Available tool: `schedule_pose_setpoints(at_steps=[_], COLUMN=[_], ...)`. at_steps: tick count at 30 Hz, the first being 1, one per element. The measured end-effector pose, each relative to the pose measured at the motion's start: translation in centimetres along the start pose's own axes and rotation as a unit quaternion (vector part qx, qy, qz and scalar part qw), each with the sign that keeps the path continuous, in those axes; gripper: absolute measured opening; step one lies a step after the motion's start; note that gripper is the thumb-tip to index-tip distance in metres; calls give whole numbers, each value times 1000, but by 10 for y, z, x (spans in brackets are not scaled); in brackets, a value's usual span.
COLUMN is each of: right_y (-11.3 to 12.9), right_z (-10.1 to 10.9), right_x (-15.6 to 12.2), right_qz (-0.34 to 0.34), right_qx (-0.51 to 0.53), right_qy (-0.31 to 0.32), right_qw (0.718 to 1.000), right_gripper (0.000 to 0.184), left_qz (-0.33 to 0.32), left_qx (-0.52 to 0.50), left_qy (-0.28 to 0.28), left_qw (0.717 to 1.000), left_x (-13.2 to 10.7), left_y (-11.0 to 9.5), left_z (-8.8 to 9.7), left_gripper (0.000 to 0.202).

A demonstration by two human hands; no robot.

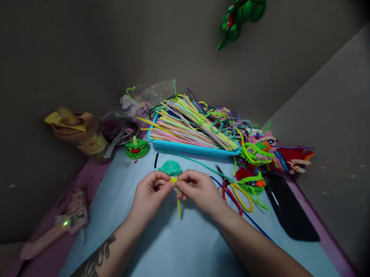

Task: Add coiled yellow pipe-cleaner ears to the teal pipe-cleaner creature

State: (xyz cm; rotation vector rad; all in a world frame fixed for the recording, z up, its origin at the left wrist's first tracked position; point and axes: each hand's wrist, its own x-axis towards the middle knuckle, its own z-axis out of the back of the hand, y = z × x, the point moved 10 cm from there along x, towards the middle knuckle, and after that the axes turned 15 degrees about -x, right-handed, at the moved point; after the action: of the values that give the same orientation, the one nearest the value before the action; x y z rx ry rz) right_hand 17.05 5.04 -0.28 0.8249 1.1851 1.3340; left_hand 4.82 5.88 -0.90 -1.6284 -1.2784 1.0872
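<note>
Head view: two hands (151, 194) in tight pinch on one yellow strip (179, 207), near one teal piece (171, 167).

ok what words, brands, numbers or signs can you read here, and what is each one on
None can be read for certain.
Cup: printed marking on its side, too blurred to read.
Pink tool with a green light: small panel, too small to read.
</note>
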Motion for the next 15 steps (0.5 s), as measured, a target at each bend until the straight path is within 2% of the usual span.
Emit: schedule_pose_setpoints(at_steps=[4,9,12,15], right_y=[3,15,15,13], right_z=[3,9,10,19], right_x=[1,2,3,5], right_qz=[17,74,76,69], right_qx=[5,-65,-95,-79], right_qy=[-17,-24,-21,-49], right_qw=[1000,995,992,993], right_gripper=[16,11,8,8], left_qz=[-8,-41,-69,-81], left_qx=[30,108,154,180], left_qy=[1,19,34,43], left_qw=[1000,993,985,979], left_x=[0,-1,-3,-2], left_y=[-4,-10,-13,-13], left_z=[0,-3,-6,-7], left_gripper=[16,13,12,20])
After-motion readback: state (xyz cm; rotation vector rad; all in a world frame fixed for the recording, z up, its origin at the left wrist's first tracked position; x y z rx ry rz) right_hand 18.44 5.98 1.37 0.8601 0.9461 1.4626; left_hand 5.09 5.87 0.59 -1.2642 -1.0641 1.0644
